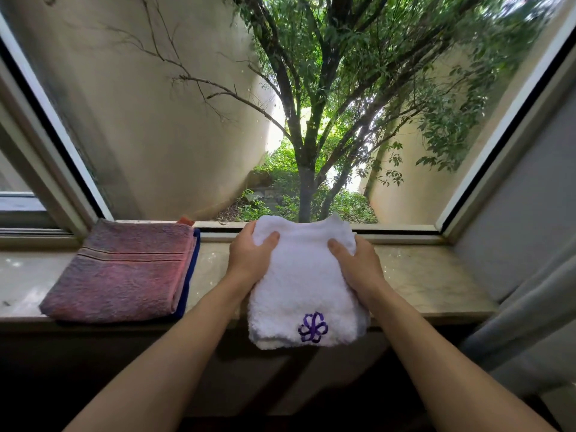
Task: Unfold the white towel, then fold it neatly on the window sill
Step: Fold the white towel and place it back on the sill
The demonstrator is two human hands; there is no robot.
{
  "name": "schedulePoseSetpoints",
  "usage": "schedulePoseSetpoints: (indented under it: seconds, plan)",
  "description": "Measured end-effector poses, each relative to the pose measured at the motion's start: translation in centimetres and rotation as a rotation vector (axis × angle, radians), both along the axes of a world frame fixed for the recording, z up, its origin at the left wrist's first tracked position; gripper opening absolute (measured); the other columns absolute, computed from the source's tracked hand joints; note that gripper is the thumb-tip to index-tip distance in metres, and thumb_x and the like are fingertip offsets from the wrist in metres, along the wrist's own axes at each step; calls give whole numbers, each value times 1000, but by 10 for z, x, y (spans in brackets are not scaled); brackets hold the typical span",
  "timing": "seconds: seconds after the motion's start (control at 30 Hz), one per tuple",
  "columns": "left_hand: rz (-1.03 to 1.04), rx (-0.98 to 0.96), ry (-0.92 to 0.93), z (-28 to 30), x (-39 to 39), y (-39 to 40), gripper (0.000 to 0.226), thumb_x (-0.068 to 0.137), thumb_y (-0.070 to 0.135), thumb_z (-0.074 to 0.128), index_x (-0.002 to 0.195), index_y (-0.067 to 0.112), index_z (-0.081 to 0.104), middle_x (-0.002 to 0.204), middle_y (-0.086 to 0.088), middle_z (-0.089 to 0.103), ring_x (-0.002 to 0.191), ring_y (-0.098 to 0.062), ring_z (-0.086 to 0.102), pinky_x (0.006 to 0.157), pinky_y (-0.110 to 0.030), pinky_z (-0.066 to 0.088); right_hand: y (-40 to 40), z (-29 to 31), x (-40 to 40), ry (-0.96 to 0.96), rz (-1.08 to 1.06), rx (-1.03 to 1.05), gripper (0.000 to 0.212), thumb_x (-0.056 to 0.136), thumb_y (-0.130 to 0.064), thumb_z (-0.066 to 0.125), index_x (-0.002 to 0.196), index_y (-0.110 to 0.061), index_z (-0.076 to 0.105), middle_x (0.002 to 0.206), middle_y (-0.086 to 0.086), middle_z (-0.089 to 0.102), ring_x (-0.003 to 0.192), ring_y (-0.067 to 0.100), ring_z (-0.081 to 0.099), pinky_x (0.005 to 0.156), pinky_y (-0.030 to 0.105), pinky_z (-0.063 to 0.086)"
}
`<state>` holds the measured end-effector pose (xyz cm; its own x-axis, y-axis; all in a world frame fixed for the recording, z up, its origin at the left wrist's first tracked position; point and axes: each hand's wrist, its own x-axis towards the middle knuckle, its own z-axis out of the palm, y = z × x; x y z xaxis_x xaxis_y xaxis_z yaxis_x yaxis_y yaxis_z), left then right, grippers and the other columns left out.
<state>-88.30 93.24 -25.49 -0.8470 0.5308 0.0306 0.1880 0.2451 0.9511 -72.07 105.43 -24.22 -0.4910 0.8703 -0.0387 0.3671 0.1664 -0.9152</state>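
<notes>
A white towel point(304, 282), folded into a thick rectangle with a purple embroidered emblem near its front edge, is held over the marble window sill point(424, 275). Its front end hangs past the sill's front edge. My left hand point(249, 257) grips the towel's left side near the far end, thumb on top. My right hand point(358, 263) grips the right side the same way. The towel's far end reaches the window frame.
A folded pink-purple towel point(124, 272) lies on the sill to the left, on top of a blue cloth point(189, 275). The window glass point(280, 120) stands right behind the sill. A grey curtain point(530, 291) hangs at the right.
</notes>
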Motion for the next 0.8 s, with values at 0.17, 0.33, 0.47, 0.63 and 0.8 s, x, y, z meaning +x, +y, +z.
schedulePoseSetpoints:
  seconds: [0.17, 0.33, 0.47, 0.63, 0.8]
  plan:
    - [6, -154, -10, -6, -5, 3, 45, 92, 48, 53, 117, 10, 59, 114, -10, 65, 106, -31, 59, 77, -34, 44, 2, -4, 3, -149, 9, 49, 33, 96, -41, 49, 105, -17, 68, 102, 6, 72, 95, 30, 65, 81, 35, 50]
    - [-132, -37, -46, 5, -10, -4, 35, 82, 48, 62, 106, 23, 65, 104, 2, 70, 99, -24, 64, 83, -37, 49, 6, 2, 0, -104, 23, -20, 53, 78, -61, 52, 112, -20, 56, 111, 6, 68, 102, 31, 63, 91, 45, 51]
    - [-250, 40, -204, 10, -15, -1, 45, 73, 51, 67, 108, 21, 67, 110, -5, 73, 106, -27, 67, 93, -47, 53, 25, -10, -10, -17, 50, -104, 66, 70, -69, 52, 114, -23, 64, 114, 3, 71, 106, 28, 66, 94, 52, 52]
    - [-127, -60, -175, 1, -22, 5, 80, 64, 74, 61, 121, 17, 63, 122, -5, 68, 114, -28, 63, 99, -45, 50, 27, -9, -17, -61, -27, -107, 38, 94, -44, 47, 104, -13, 65, 107, 10, 70, 101, 33, 65, 92, 49, 53]
    - [-12, -161, -80, 11, -12, 7, 55, 87, 60, 52, 111, 11, 58, 113, -10, 67, 102, -29, 62, 86, -38, 48, 24, -4, -19, -145, -90, -110, 54, 93, -53, 46, 120, -7, 57, 119, 14, 64, 107, 34, 61, 86, 39, 50]
